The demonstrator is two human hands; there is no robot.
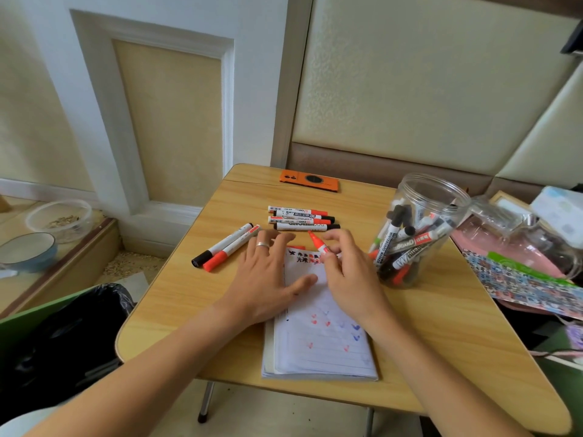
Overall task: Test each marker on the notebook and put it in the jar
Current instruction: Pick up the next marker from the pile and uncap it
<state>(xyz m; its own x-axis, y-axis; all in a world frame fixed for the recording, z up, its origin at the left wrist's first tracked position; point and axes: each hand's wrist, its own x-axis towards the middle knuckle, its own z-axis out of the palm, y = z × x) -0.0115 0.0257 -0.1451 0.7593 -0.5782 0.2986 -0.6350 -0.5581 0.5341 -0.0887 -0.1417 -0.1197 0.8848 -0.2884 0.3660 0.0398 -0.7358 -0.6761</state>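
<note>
your right grip (344, 272) pinches red marker (318, 244), tip up | left grip (268, 279) released, flat on notebook (321, 342) | jar (416, 228) right on counter (176, 298)

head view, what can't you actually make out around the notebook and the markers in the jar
- Notebook: its top left corner lies under the left hand.
- Red marker: the right hand covers its barrel; cap state unclear.
- Jar: the markers inside overlap, so no exact count.
- Test marks on the page: too small and blurred to read.
</note>
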